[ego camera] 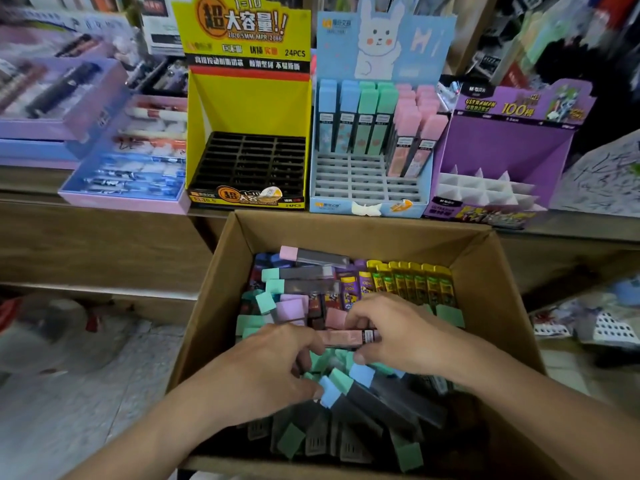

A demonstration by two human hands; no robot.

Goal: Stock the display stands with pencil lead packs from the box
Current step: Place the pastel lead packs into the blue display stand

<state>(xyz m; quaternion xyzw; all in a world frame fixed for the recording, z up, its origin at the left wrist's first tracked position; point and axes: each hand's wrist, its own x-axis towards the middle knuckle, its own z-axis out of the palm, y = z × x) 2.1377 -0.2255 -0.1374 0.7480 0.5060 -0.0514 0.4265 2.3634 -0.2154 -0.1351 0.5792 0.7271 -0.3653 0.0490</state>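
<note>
left hand [266, 368], right hand [394, 332] over box [485, 271], each grip closed round one end of pink pack [341, 337].

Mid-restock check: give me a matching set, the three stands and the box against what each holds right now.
1 yellow stand
2 rabbit stand
3 purple stand
4 cardboard box

A white dividers, empty
B loose packs heaped inside
C black tray, empty
D upright packs in its back rows

Pairs: 1-C, 2-D, 3-A, 4-B
</note>
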